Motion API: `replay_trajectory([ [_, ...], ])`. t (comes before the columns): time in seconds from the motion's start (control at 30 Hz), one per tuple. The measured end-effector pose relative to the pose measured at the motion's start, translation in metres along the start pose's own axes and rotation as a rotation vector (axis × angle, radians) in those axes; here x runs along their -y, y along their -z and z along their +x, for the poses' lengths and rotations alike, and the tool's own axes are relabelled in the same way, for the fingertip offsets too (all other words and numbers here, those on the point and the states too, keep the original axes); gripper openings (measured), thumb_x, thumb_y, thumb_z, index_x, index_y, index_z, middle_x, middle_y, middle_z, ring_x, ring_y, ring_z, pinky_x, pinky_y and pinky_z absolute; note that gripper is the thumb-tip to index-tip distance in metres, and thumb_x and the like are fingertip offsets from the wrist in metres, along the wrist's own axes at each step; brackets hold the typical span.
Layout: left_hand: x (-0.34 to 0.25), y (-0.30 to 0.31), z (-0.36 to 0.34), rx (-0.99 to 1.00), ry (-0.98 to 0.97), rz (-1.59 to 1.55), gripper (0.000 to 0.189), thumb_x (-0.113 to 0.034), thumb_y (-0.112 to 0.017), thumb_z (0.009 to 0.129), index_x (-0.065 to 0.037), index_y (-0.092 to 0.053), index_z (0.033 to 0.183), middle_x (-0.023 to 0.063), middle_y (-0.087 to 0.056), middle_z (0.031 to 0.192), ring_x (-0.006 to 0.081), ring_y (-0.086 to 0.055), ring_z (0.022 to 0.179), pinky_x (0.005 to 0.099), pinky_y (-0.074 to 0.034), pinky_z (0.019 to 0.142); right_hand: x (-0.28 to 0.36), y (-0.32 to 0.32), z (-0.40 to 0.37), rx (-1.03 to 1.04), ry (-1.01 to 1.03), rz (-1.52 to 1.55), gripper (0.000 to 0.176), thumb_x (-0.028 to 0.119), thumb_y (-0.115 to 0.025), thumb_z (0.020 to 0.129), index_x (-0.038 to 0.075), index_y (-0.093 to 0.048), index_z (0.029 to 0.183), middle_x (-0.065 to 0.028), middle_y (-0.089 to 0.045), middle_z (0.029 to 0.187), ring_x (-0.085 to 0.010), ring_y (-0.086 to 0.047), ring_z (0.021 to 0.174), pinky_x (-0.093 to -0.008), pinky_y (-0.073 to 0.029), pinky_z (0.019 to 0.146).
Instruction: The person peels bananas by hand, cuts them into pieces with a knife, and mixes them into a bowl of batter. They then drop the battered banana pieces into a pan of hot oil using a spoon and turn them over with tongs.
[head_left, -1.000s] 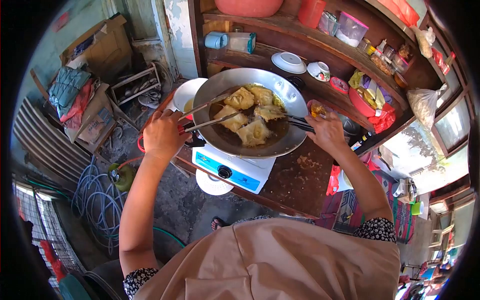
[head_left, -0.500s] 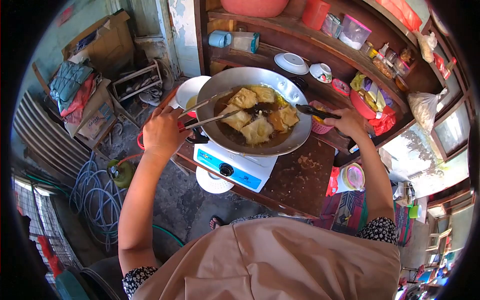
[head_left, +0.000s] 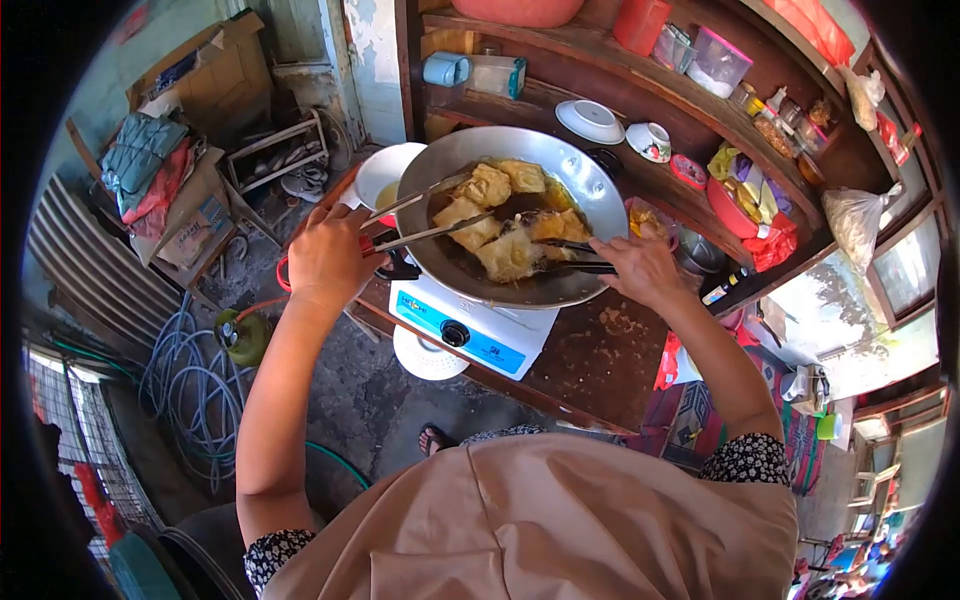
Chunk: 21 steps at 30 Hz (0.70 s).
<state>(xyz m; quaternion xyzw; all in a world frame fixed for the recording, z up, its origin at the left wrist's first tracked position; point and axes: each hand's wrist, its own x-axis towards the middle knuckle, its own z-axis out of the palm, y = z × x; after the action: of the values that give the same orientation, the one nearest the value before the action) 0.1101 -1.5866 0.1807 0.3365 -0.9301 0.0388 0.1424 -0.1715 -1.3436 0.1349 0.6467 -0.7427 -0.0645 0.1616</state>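
The left hand (head_left: 325, 258) is clenched around the handle end of the metal tongs (head_left: 430, 232), at the left edge of the wooden table (head_left: 600, 365); the tong arms reach over the left rim of the wok (head_left: 592, 190) and their tips meet a fried piece (head_left: 468, 222) in the oil. The right hand (head_left: 640, 268) sits at the wok's right rim, fingers grasping a dark utensil (head_left: 575, 264) whose tip lies among the fried pieces. The wok rests on a white and blue gas stove (head_left: 480, 335) towards the table's left edge; a white bowl (head_left: 385, 170) stands just beside the wok at the far left corner.
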Motion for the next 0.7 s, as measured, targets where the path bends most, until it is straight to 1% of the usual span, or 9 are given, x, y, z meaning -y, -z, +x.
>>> replay_trajectory([
  [0.03,0.001,0.000,-0.001,0.007,0.025,-0.001,0.045,-0.030,-0.073,0.060,-0.018,-0.060,0.101,0.0008,-0.057,0.099,0.0214,-0.051,0.101,0.0331,-0.047,0.079,0.002,0.000,0.002,0.007,-0.010,0.007,0.046,0.031,-0.069,0.063,0.015,-0.059,0.106,-0.0035,-0.061,0.081,-0.0197,-0.058,0.073,-0.0367,-0.037,0.076],
  [0.17,0.007,-0.002,-0.003,-0.039,0.017,0.003,0.045,-0.030,-0.073,0.060,-0.018,-0.060,0.102,0.0007,-0.057,0.099,0.0213,-0.051,0.101,0.0334,-0.047,0.078,0.001,0.021,0.001,0.036,-0.065,0.100,0.044,0.031,-0.069,0.063,0.016,-0.060,0.104,-0.0042,-0.062,0.081,-0.0206,-0.059,0.074,-0.0350,-0.038,0.075],
  [0.27,0.008,0.000,-0.003,-0.023,0.030,0.020,0.044,-0.030,-0.073,0.060,-0.018,-0.061,0.101,0.0006,-0.057,0.099,0.0212,-0.051,0.100,0.0336,-0.048,0.076,-0.001,0.038,0.003,-0.048,-0.090,0.193,0.035,0.029,-0.071,0.063,0.017,-0.065,0.096,-0.0034,-0.063,0.075,-0.0173,-0.058,0.070,-0.0304,-0.039,0.067],
  [0.33,0.008,0.001,-0.003,-0.026,0.026,0.009,0.043,-0.030,-0.072,0.061,-0.017,-0.061,0.100,0.0007,-0.057,0.099,0.0211,-0.052,0.100,0.0338,-0.049,0.075,-0.001,0.056,0.008,0.268,-0.380,0.455,0.032,0.027,-0.070,0.067,0.011,-0.066,0.095,-0.0049,-0.063,0.071,-0.0138,-0.057,0.061,-0.0273,-0.041,0.058],
  [0.37,0.007,0.001,-0.003,-0.026,0.026,0.009,0.043,-0.030,-0.072,0.061,-0.017,-0.061,0.100,0.0007,-0.057,0.099,0.0211,-0.052,0.100,0.0338,-0.049,0.075,-0.009,0.045,0.008,0.268,-0.379,0.455,0.032,0.027,-0.070,0.067,0.011,-0.066,0.095,-0.0049,-0.063,0.071,-0.0138,-0.057,0.061,-0.0273,-0.041,0.058],
  [0.43,0.007,0.002,-0.003,-0.030,0.028,0.002,0.042,-0.029,-0.072,0.061,-0.016,-0.061,0.099,0.0011,-0.057,0.099,0.0211,-0.052,0.100,0.0337,-0.049,0.074,-0.034,0.010,0.004,0.446,-0.515,0.971,0.038,0.037,-0.068,0.067,0.010,-0.066,0.093,-0.0054,-0.064,0.071,-0.0133,-0.059,0.064,-0.0276,-0.044,0.058],
  [0.57,0.008,0.000,-0.004,-0.050,0.024,0.018,0.042,-0.029,-0.072,0.061,-0.016,-0.061,0.099,0.0016,-0.057,0.099,0.0212,-0.052,0.100,0.0338,-0.049,0.074,-0.047,0.002,0.002,0.527,-0.571,1.022,0.041,0.038,-0.069,0.066,0.008,-0.066,0.094,-0.0043,-0.062,0.068,-0.0074,-0.056,0.061,-0.0221,-0.042,0.055],
  [0.67,0.008,0.001,-0.006,-0.048,0.018,0.030,0.043,-0.030,-0.072,0.061,-0.015,-0.060,0.099,0.0018,-0.057,0.100,0.0213,-0.052,0.100,0.0339,-0.049,0.074,-0.047,0.002,-0.002,0.497,-0.603,0.969,0.042,0.042,-0.068,0.066,0.011,-0.066,0.094,-0.0067,-0.063,0.072,-0.0144,-0.059,0.067,-0.0275,-0.044,0.060],
  [0.7,0.008,0.000,-0.006,-0.049,0.020,0.035,0.043,-0.030,-0.072,0.061,-0.015,-0.060,0.099,0.0018,-0.057,0.100,0.0213,-0.052,0.100,0.0339,-0.049,0.074,-0.046,0.005,-0.003,0.444,-0.578,0.744,0.042,0.044,-0.066,0.067,0.012,-0.066,0.094,-0.0078,-0.064,0.075,-0.0182,-0.060,0.072,-0.0303,-0.044,0.064],
])
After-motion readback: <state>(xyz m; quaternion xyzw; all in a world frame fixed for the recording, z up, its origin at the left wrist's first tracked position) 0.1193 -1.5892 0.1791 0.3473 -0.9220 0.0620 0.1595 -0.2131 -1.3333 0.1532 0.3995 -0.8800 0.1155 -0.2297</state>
